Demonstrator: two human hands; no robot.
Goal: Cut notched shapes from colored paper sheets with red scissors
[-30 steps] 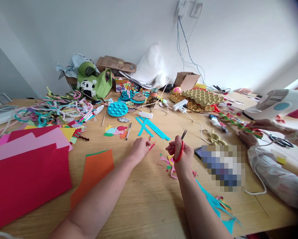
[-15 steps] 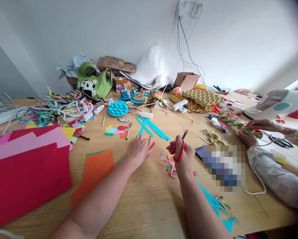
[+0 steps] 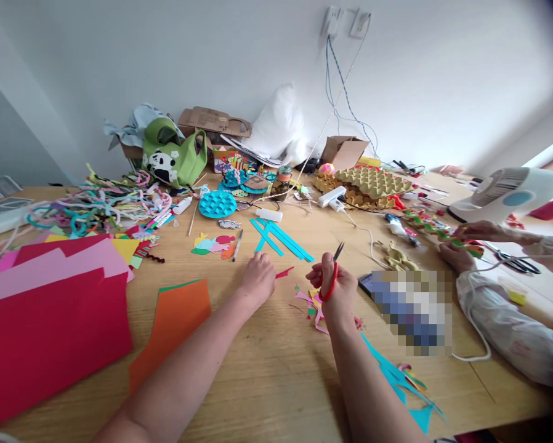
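Red-handled scissors sit in my right hand, fingers closed round the handle and dark blades pointing up and away. My left hand is closed on a small red paper piece, which sticks out to the right of the fingers; its exact shape is partly hidden. Blue paper strips lie crossed just beyond both hands. Pink, yellow and green paper scraps lie beside my right wrist. Colourful fish-like paper cutouts and a pen rest left of the strips.
Red paper sheets and an orange sheet lie at left. Tangled pipe cleaners, a green bag and egg trays stand further back. At right are a phone, a fan and another person's hands.
The red paper in my left hand has turned from upright to nearly flat, pointing right. My right hand still grips the scissors, with little movement. The view has shifted slightly.
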